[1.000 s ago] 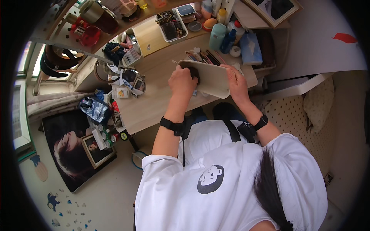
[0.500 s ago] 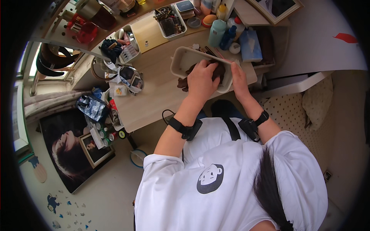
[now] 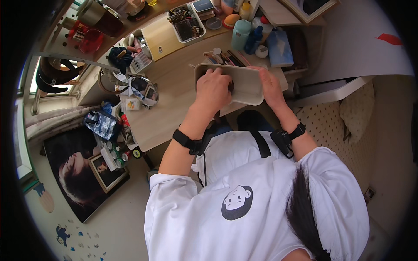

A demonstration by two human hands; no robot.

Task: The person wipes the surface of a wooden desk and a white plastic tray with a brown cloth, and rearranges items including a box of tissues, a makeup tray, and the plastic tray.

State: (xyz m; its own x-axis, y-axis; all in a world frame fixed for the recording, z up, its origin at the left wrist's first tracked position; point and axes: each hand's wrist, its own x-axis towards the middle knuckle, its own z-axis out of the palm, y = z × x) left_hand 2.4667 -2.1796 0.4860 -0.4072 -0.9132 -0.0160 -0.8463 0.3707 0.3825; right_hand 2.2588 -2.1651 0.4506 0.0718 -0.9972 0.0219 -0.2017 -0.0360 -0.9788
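A white rectangular plastic box [image 3: 248,80] is held tilted above the front edge of the desk, its open side facing me. My right hand [image 3: 271,88] grips its right end, fingers along the outer wall. My left hand [image 3: 213,88] reaches into the box's left end, fingers bent around a dark brown cloth [image 3: 231,86]. Most of the cloth is hidden by that hand; a dark end shows below the wrist. The right part of the box's inside is bare.
Behind the box lie several pencils and brushes [image 3: 230,58]. Bottles, including a teal one [image 3: 241,35], and a blue-white tissue pack [image 3: 280,48] stand at the back right. A filled white bin [image 3: 188,40] stands farther back. Left is a round mirror [image 3: 145,91]; at right, an open drawer [image 3: 331,93].
My left hand has moved left inside the box, taking the brown cloth with it. The cloth, earlier spread around the fingers and over the rim, is now mostly covered.
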